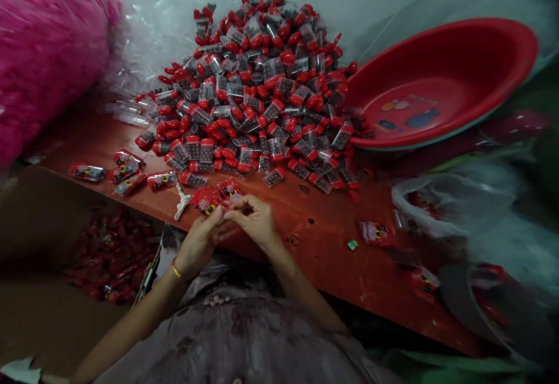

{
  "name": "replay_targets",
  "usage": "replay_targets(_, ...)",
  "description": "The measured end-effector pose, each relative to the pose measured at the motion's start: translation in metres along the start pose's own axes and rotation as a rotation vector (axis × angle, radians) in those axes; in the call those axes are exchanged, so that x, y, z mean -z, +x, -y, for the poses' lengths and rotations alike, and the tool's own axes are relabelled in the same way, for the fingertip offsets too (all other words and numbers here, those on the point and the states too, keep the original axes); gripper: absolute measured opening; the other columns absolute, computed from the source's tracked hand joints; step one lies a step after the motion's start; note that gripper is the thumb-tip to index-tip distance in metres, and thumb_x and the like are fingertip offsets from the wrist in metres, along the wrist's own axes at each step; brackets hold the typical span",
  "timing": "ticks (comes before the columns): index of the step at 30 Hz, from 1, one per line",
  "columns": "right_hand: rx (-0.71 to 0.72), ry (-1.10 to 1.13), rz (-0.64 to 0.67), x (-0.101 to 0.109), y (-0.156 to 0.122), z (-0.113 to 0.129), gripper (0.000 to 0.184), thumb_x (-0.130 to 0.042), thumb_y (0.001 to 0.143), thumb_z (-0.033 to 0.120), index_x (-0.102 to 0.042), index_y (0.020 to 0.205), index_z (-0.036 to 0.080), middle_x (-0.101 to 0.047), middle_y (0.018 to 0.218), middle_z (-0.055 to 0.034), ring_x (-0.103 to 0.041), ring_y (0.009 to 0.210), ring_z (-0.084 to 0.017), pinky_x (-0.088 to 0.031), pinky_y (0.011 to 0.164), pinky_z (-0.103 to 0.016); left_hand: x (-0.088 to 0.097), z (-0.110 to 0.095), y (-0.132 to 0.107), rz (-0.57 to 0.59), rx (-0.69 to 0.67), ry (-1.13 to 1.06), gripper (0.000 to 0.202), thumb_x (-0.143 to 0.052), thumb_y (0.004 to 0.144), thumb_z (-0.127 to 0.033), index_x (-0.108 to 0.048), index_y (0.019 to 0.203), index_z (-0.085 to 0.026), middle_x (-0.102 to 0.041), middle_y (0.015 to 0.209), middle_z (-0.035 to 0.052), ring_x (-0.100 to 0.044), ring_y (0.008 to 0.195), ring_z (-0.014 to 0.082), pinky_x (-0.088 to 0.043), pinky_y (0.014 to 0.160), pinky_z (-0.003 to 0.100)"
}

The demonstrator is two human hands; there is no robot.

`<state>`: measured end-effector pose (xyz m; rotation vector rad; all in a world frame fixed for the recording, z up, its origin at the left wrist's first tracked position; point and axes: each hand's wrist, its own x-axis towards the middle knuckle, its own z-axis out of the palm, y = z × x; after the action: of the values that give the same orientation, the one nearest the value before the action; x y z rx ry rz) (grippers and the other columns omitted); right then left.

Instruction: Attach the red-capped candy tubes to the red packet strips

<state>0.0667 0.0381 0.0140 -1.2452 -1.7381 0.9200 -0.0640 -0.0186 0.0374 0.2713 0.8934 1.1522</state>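
Observation:
My left hand (201, 245) and my right hand (257, 221) meet at the table's front edge, thumbs and fingers pinched together. Between and just beyond the fingertips is a small red printed plastic bag (205, 199); its lower edge is hidden by the fingers. A second red printed bag part (229, 188) shows right behind, and I cannot tell if it is separate. A white crumpled strip (181, 202) lies to the left of my hands. Several filled bags (161, 179) with clear, red-capped containers inside lie farther left.
A large heap of clear containers with red caps (262, 92) covers the back of the red-brown table (314, 244). At right are a red basin (437, 87), a clear plastic bag (463, 197) and more printed packets (376, 232). Pink bagged goods (48, 46) stand left; filled packets (113, 256) lie below.

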Motion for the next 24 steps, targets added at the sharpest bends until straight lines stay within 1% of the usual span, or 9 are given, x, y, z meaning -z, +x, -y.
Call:
replay_targets(2,0.04,-0.176,-0.047,0.013,0.014,-0.01,0.033,-0.06,0.079,0.046,-0.066,0.093,0.016,-0.069,0.097,-0.0106,-0.06,0.096,-0.024,-0.045,0.091,-0.039,0.025,-0.015,-0.008,-0.147,-0.059,-0.065,0.026,-0.066,0.076,-0.041,-0.068,0.086,-0.017,-0.073,0.092,0.0081,-0.067,0.091,0.0216,-0.05,0.085,0.034)
replay_targets(5,0.009,-0.657,-0.098,0.037,0.032,-0.034,0.045,-0.045,0.089,0.037,-0.054,0.125,0.013,-0.048,0.137,-0.0154,-0.03,0.133,-0.032,-0.021,0.108,-0.055,0.075,-0.041,-0.02,-0.456,-0.304,-0.249,0.025,-0.05,0.088,-0.039,-0.066,0.084,-0.02,-0.074,0.083,0.0024,-0.069,0.082,0.0161,-0.053,0.076,0.028)
replay_targets(7,-0.033,-0.82,-0.02,0.048,0.034,-0.049,0.046,-0.042,0.09,0.036,-0.05,0.13,0.013,-0.043,0.142,-0.0143,-0.023,0.137,-0.034,-0.018,0.108,-0.06,0.105,-0.053,-0.029,-0.613,-0.374,-0.393,0.036,-0.038,0.092,-0.042,-0.065,0.082,-0.019,-0.073,0.077,0.0019,-0.069,0.077,0.014,-0.054,0.071,0.026)
replay_targets(10,-0.004,-0.897,-0.033,0.048,0.021,-0.055,0.042,-0.042,0.091,0.037,-0.058,0.121,0.013,-0.05,0.136,-0.0143,-0.025,0.136,-0.036,-0.012,0.106,-0.065,0.127,-0.06,-0.038,-0.69,-0.335,-0.451,0.05,-0.028,0.092,-0.05,-0.064,0.091,-0.015,-0.073,0.083,0.0086,-0.069,0.078,0.016,-0.056,0.066,0.026)
replay_targets(13,0.114,-0.862,-0.054,0.031,0.007,-0.046,0.038,-0.043,0.092,0.037,-0.061,0.117,0.016,-0.054,0.132,-0.013,-0.027,0.135,-0.033,-0.009,0.107,-0.064,0.117,-0.055,-0.038,-0.702,-0.337,-0.357,0.039,-0.034,0.093,-0.041,-0.064,0.092,-0.016,-0.073,0.085,0.0064,-0.069,0.081,0.0165,-0.056,0.068,0.027)
replay_targets(16,0.215,-0.788,0.063,0.008,0.006,-0.039,0.037,-0.043,0.093,0.033,-0.057,0.124,0.022,-0.048,0.139,-0.011,-0.025,0.137,-0.03,-0.014,0.108,-0.061,0.088,-0.045,-0.028,-0.649,-0.413,-0.158,0.024,-0.045,0.089,-0.033,-0.066,0.084,-0.022,-0.074,0.081,-0.0004,-0.068,0.08,0.016,-0.054,0.073,0.028)
replay_targets(18,0.229,-0.744,0.114,-0.003,0.01,-0.04,0.034,-0.044,0.092,0.03,-0.06,0.121,0.024,-0.049,0.138,-0.0093,-0.025,0.137,-0.03,-0.015,0.108,-0.061,0.067,-0.036,-0.018,-0.564,-0.489,0.044,0.014,-0.057,0.083,-0.032,-0.067,0.083,-0.023,-0.073,0.08,-0.0006,-0.068,0.079,0.0165,-0.053,0.078,0.029)
replay_targets(21,0.245,-0.699,0.11,-0.009,0.012,-0.043,0.028,-0.047,0.091,0.026,-0.067,0.11,0.028,-0.058,0.13,-0.0058,-0.031,0.134,-0.029,-0.012,0.108,-0.063,0.04,-0.02,-0.003,-0.418,-0.554,0.401,0.023,-0.072,0.069,-0.035,-0.071,0.085,-0.018,-0.073,0.082,0.0039,-0.067,0.079,0.0176,-0.051,0.082,0.03)
replay_targets(24,0.267,-0.695,0.034,-0.004,0.009,-0.042,0.026,-0.048,0.091,0.027,-0.068,0.106,0.03,-0.062,0.125,-0.0022,-0.036,0.131,-0.028,-0.008,0.108,-0.062,0.021,-0.008,0.013,-0.337,-0.561,0.591,0.03,-0.075,0.065,-0.034,-0.072,0.09,-0.017,-0.073,0.088,0.0063,-0.066,0.082,0.0174,-0.05,0.081,0.028)
